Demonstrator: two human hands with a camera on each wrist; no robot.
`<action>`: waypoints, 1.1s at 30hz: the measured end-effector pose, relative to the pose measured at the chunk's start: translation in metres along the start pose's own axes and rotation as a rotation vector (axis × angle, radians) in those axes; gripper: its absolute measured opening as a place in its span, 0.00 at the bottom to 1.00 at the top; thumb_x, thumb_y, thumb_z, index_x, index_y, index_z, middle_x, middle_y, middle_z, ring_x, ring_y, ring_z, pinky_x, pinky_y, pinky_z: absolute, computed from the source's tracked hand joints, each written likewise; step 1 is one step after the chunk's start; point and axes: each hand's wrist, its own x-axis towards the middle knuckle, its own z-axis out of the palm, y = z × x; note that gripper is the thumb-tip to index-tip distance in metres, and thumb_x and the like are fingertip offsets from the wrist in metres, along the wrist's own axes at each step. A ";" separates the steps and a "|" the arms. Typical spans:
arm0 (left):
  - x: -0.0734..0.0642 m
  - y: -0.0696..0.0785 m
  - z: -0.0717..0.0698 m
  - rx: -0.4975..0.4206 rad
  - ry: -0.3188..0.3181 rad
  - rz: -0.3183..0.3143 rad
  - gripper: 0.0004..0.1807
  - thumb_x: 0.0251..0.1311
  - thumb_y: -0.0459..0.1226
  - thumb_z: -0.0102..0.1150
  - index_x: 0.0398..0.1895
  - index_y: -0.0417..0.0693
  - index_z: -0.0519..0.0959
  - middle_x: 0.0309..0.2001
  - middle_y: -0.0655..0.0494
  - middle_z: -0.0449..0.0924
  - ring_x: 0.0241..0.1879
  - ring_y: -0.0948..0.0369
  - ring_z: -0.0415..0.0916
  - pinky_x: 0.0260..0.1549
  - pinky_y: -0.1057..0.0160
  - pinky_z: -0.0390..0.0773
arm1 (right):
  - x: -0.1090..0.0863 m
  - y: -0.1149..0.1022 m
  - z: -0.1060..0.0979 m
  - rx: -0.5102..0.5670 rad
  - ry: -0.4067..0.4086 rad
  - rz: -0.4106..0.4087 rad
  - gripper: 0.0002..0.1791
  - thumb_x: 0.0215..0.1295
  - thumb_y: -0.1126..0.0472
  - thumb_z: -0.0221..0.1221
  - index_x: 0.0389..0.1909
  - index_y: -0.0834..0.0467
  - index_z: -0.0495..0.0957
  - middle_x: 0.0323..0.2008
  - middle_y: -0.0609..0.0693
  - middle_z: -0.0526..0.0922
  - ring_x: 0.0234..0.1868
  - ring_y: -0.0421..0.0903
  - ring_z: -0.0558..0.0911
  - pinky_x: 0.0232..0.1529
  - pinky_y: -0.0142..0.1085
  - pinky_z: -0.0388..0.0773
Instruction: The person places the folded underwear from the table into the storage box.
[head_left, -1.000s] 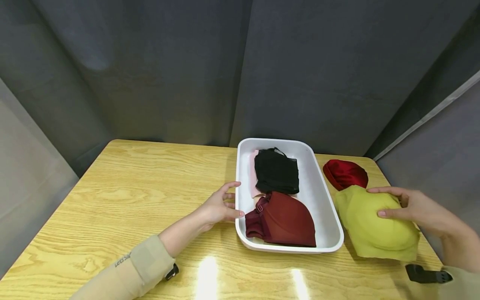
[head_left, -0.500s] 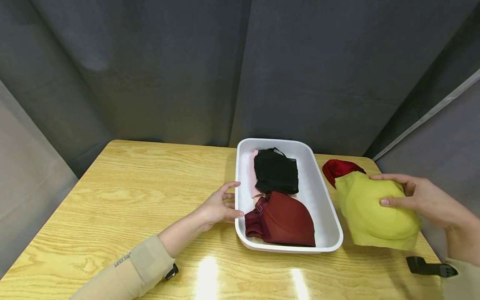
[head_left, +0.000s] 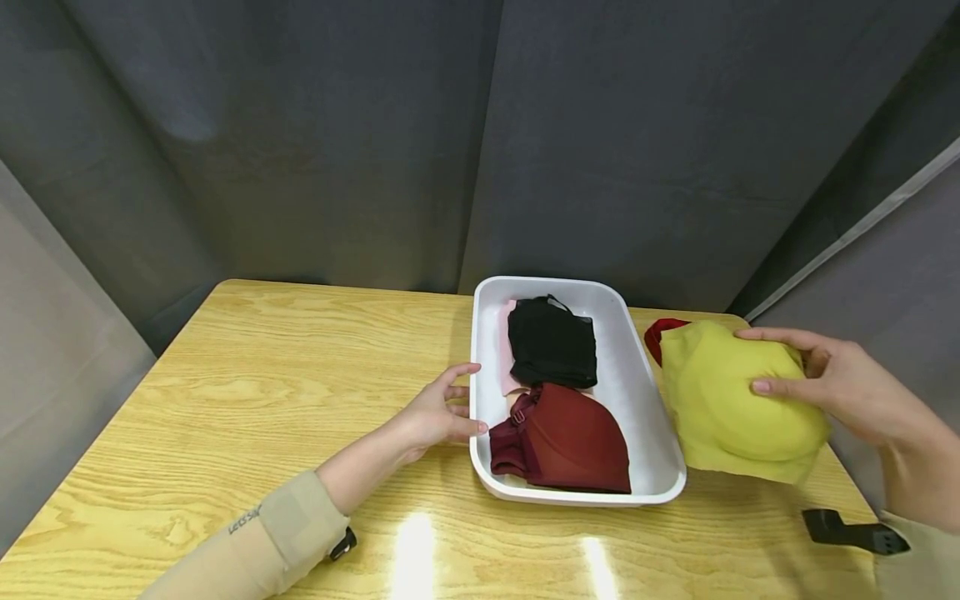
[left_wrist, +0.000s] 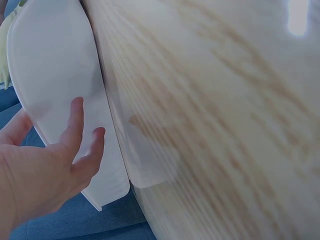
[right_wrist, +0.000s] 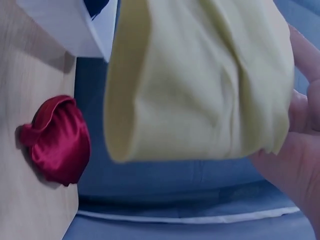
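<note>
My right hand (head_left: 847, 387) holds a folded yellow bra (head_left: 738, 408) between thumb and fingers, raised over the table's right side. In the right wrist view the yellow bra (right_wrist: 195, 85) fills the middle and hides most of the fingers of my right hand (right_wrist: 295, 145). My left hand (head_left: 438, 408) lies along the left side of a white plastic bin (head_left: 637, 375), with spread fingers at its wall and rim. Inside the bin, a dark red bra (head_left: 573, 437) sits near the front. A folded black garment (head_left: 551, 342) lies behind it, partly over something pale pink (head_left: 506, 333).
A shiny red fabric piece (right_wrist: 60, 145) rests on the wooden table (head_left: 300, 358) right of the bin, mostly hidden by the yellow bra in the head view. Grey curtains (head_left: 360, 150) stand behind the table, and a grey panel (head_left: 885, 317) closes the right side.
My right hand has lifted the yellow bra and carried it away from me and slightly left, covering more of the red piece. The left hand and bin have stayed put.
</note>
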 end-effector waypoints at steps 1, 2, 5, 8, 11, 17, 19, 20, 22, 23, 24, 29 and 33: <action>0.000 0.000 0.000 0.000 -0.001 0.000 0.45 0.50 0.20 0.62 0.69 0.56 0.57 0.62 0.33 0.60 0.55 0.40 0.70 0.39 0.54 0.82 | 0.000 -0.003 0.000 0.010 -0.002 0.000 0.31 0.59 0.65 0.64 0.64 0.50 0.69 0.32 0.43 0.82 0.31 0.35 0.79 0.28 0.30 0.78; 0.000 0.000 0.000 0.000 -0.001 0.001 0.45 0.50 0.20 0.62 0.69 0.56 0.57 0.62 0.33 0.60 0.55 0.40 0.70 0.39 0.54 0.82 | 0.000 -0.005 0.001 0.026 -0.006 0.000 0.31 0.59 0.65 0.63 0.65 0.50 0.68 0.32 0.43 0.83 0.32 0.35 0.80 0.28 0.31 0.79; 0.000 0.000 0.000 -0.001 -0.002 -0.001 0.45 0.50 0.20 0.62 0.69 0.56 0.57 0.62 0.33 0.60 0.55 0.40 0.69 0.39 0.54 0.82 | -0.001 -0.013 0.003 0.075 0.003 0.003 0.32 0.59 0.68 0.62 0.65 0.52 0.67 0.35 0.40 0.84 0.33 0.36 0.82 0.29 0.33 0.81; 0.000 -0.001 0.000 0.002 -0.004 -0.002 0.45 0.50 0.20 0.62 0.69 0.56 0.57 0.62 0.33 0.60 0.56 0.40 0.69 0.39 0.54 0.82 | -0.001 -0.022 0.006 0.103 0.016 -0.006 0.32 0.59 0.70 0.62 0.65 0.54 0.67 0.38 0.38 0.84 0.33 0.37 0.82 0.28 0.35 0.81; 0.000 -0.001 0.000 0.006 -0.005 -0.001 0.45 0.50 0.20 0.62 0.69 0.56 0.57 0.62 0.33 0.60 0.56 0.40 0.69 0.39 0.54 0.82 | -0.002 -0.031 0.008 0.114 0.023 -0.006 0.32 0.59 0.70 0.61 0.65 0.55 0.67 0.36 0.42 0.84 0.31 0.39 0.82 0.27 0.36 0.81; 0.001 -0.002 0.000 0.002 0.000 -0.006 0.45 0.50 0.20 0.63 0.69 0.57 0.57 0.63 0.33 0.60 0.56 0.40 0.70 0.40 0.53 0.82 | 0.000 -0.045 0.016 0.152 0.030 0.013 0.31 0.59 0.68 0.62 0.64 0.52 0.67 0.32 0.48 0.83 0.31 0.40 0.82 0.28 0.37 0.82; 0.001 -0.002 -0.001 -0.001 0.002 -0.008 0.45 0.49 0.20 0.63 0.69 0.58 0.57 0.63 0.33 0.60 0.56 0.41 0.70 0.41 0.52 0.81 | 0.003 -0.048 0.020 0.181 0.017 0.001 0.31 0.59 0.69 0.62 0.64 0.51 0.68 0.32 0.48 0.83 0.31 0.40 0.82 0.29 0.36 0.82; 0.001 -0.002 -0.001 -0.001 0.002 -0.008 0.45 0.50 0.20 0.63 0.69 0.57 0.57 0.63 0.33 0.60 0.56 0.41 0.70 0.41 0.52 0.81 | 0.004 -0.049 0.022 0.198 0.007 -0.005 0.31 0.59 0.69 0.62 0.64 0.51 0.68 0.33 0.48 0.82 0.32 0.40 0.82 0.29 0.36 0.82; 0.001 -0.001 -0.002 -0.001 0.002 -0.008 0.45 0.50 0.20 0.63 0.69 0.57 0.57 0.63 0.34 0.60 0.56 0.41 0.70 0.41 0.52 0.81 | 0.007 -0.050 0.026 0.235 -0.012 -0.019 0.30 0.60 0.70 0.61 0.63 0.50 0.69 0.34 0.47 0.82 0.32 0.40 0.82 0.30 0.35 0.82; 0.001 -0.001 -0.002 -0.001 0.002 -0.007 0.45 0.50 0.20 0.63 0.69 0.57 0.57 0.63 0.34 0.60 0.56 0.41 0.70 0.41 0.52 0.81 | 0.008 -0.051 0.028 0.261 -0.020 -0.024 0.30 0.60 0.70 0.61 0.63 0.49 0.70 0.34 0.47 0.82 0.33 0.40 0.82 0.30 0.35 0.82; 0.001 -0.001 -0.002 -0.001 0.001 -0.007 0.45 0.50 0.20 0.63 0.69 0.57 0.57 0.63 0.34 0.60 0.56 0.41 0.70 0.41 0.52 0.81 | 0.009 -0.053 0.031 0.295 -0.035 -0.034 0.30 0.60 0.71 0.60 0.63 0.50 0.69 0.35 0.48 0.82 0.33 0.40 0.82 0.31 0.35 0.82; 0.001 -0.002 -0.002 0.004 -0.004 -0.007 0.45 0.50 0.21 0.63 0.69 0.58 0.58 0.63 0.34 0.59 0.56 0.41 0.70 0.41 0.53 0.81 | 0.014 -0.059 0.044 0.455 -0.058 -0.036 0.29 0.59 0.73 0.60 0.62 0.53 0.70 0.40 0.47 0.81 0.36 0.41 0.82 0.33 0.36 0.83; 0.001 -0.002 -0.002 0.007 -0.004 -0.008 0.45 0.50 0.21 0.63 0.69 0.58 0.58 0.63 0.35 0.59 0.56 0.42 0.70 0.41 0.53 0.82 | 0.017 -0.061 0.054 0.586 -0.104 -0.078 0.29 0.59 0.75 0.58 0.62 0.55 0.70 0.46 0.47 0.79 0.37 0.41 0.83 0.34 0.35 0.83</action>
